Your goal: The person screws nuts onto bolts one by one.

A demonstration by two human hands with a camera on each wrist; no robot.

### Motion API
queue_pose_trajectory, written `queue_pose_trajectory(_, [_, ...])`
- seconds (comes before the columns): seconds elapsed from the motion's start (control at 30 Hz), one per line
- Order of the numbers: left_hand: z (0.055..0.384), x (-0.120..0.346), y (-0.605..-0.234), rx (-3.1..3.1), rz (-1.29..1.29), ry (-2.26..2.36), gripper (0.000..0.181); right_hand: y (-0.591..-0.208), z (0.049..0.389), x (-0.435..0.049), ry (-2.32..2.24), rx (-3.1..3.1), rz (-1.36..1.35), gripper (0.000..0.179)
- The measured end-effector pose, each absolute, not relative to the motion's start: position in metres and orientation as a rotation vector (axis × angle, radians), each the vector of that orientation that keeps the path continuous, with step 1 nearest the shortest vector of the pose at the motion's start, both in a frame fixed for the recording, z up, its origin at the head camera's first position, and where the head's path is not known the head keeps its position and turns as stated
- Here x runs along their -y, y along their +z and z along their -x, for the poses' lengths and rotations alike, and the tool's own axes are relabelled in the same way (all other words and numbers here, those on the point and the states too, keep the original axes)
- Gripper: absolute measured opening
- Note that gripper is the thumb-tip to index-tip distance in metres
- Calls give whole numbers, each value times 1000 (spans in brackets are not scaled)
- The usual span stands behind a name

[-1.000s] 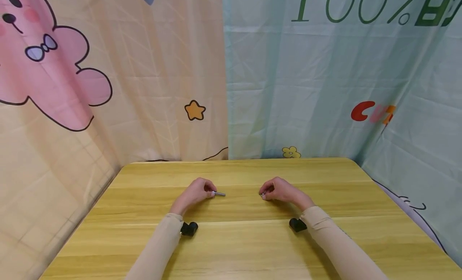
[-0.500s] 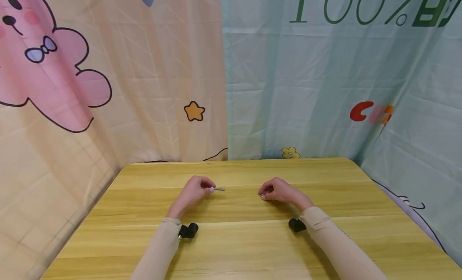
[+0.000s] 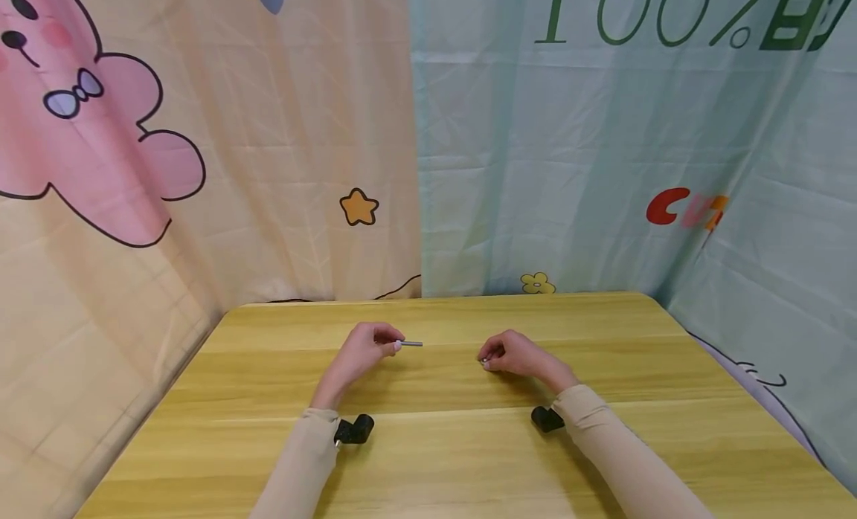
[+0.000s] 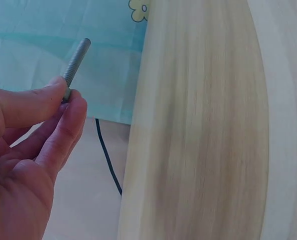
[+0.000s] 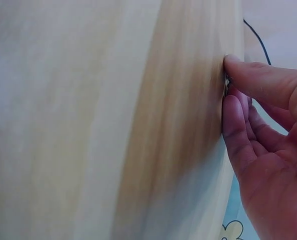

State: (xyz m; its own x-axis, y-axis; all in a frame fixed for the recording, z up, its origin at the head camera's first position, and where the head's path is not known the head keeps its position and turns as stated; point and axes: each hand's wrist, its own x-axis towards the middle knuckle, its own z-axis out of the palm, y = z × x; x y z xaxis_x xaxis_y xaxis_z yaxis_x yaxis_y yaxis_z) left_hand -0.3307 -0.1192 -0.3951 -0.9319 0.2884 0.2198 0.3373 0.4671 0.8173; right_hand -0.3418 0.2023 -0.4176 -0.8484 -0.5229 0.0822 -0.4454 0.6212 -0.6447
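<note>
A grey threaded bolt (image 4: 77, 60) is pinched at its head end between the thumb and fingers of my left hand (image 3: 364, 349). In the head view its free shank points right, toward the other hand, held above the tabletop. My right hand (image 3: 518, 353) is low at the wooden table (image 3: 435, 459). Its thumb and forefinger pinch a small nut-like metal piece (image 5: 227, 86), mostly hidden between the fingertips. That piece sits close to the tabletop; whether it touches the wood I cannot tell. A gap separates the two hands.
Printed curtains (image 3: 301, 169) hang behind the table's far edge and along both sides. A dark cable (image 4: 107, 155) shows beyond the table edge in the left wrist view. Black wrist cameras (image 3: 355, 430) sit at both cuffs.
My left hand has risen slightly, away from the front edge, and the bolt has swung from tilted to nearly level in the head view. My right hand has stayed almost in place.
</note>
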Motion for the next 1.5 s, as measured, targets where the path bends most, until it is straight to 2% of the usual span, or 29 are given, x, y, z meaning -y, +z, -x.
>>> queue_pose_trajectory(1.0, [318,112,-378,2508,549,-1521,7,-423,336,-195,-1046,-2820,676,10])
queue_pose_trajectory(1.5, [317,108,-377,2489,544,-1531,8,-407,317,-181,-1393,-2835,476,18])
